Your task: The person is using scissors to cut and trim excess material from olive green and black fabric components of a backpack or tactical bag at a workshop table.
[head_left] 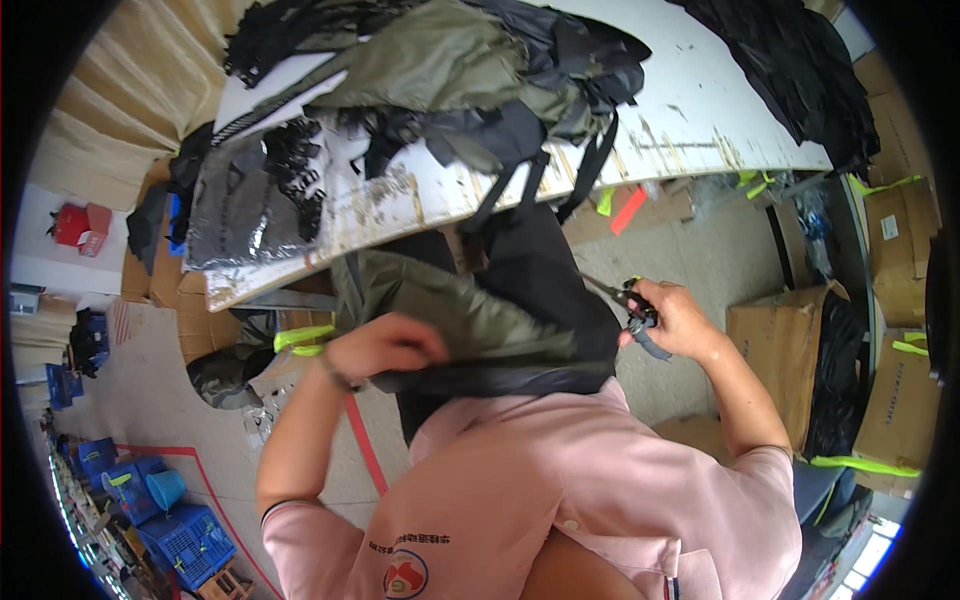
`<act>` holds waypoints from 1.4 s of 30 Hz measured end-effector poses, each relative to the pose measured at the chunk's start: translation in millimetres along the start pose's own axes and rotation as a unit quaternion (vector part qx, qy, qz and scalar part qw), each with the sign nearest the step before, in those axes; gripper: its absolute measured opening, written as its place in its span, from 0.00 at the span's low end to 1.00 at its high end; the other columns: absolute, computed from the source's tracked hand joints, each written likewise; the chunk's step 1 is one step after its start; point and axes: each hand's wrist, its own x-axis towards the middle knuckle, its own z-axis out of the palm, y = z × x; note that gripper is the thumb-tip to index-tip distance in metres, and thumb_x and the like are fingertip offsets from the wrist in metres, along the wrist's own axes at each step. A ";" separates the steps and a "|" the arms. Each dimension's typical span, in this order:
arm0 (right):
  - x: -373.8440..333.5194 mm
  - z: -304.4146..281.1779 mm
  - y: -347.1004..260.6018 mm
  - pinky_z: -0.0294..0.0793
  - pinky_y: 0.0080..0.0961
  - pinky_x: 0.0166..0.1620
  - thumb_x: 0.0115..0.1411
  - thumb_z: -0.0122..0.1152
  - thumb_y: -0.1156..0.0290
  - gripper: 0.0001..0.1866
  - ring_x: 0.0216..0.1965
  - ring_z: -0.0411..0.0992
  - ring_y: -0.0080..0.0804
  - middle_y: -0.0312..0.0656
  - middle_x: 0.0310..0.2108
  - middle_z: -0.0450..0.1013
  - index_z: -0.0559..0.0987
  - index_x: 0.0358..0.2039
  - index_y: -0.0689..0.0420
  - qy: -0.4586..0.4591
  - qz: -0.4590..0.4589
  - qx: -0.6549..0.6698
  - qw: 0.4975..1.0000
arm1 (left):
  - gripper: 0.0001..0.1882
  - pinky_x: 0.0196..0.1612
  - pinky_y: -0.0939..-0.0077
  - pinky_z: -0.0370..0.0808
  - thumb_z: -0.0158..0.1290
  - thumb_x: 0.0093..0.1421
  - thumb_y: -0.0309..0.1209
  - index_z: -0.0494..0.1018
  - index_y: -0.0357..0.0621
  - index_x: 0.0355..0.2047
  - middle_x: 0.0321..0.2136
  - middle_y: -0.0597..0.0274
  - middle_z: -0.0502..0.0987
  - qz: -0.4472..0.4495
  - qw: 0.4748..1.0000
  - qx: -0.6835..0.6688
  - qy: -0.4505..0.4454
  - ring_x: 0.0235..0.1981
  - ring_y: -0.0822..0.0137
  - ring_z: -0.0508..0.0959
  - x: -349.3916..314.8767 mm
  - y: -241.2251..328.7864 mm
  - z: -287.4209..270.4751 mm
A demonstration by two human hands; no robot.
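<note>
So the left hand (385,345) is pinching the olive-and-black bag (480,315) just near the bench (690,110), right hand (675,320) clamped around small snips (625,298) at its right edge.

White worktable (690,110), cardboard boxes (775,340), blue crates (190,540), red box (82,224).

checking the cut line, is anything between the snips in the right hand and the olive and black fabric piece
Nothing visible. The snips in the right hand point straight at the olive and black fabric piece, blade tips at its edge. The left hand grips the fabric further left, away from the blades.
</note>
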 end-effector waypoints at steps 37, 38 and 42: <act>53.1 -162.9 -92.5 0.62 0.28 0.38 0.40 0.76 0.68 0.23 0.34 0.63 0.31 0.35 0.30 0.62 0.66 0.26 0.52 0.257 -0.310 0.290 0.868 | 0.22 0.56 0.62 0.63 0.60 0.52 0.34 0.71 0.46 0.47 0.55 0.46 0.63 0.196 0.702 0.434 0.530 0.54 0.46 0.66 47.9 40.4 -194.8; 39.5 -164.2 -79.9 0.62 0.29 0.37 0.39 0.77 0.67 0.23 0.34 0.63 0.31 0.35 0.30 0.63 0.66 0.26 0.51 0.266 -0.316 0.275 0.868 | 0.24 0.56 0.63 0.63 0.60 0.52 0.37 0.69 0.44 0.49 0.54 0.45 0.63 0.219 0.722 0.408 0.514 0.54 0.47 0.65 52.0 46.9 -187.0; -0.8 -146.1 -51.0 0.62 0.25 0.35 0.34 0.81 0.62 0.26 0.31 0.64 0.27 0.34 0.28 0.65 0.69 0.26 0.54 0.273 -0.161 0.281 0.906 | 0.36 0.57 0.64 0.62 0.61 0.52 0.44 0.61 0.36 0.54 0.53 0.42 0.63 0.204 0.736 0.285 0.579 0.55 0.48 0.64 76.6 26.0 -172.7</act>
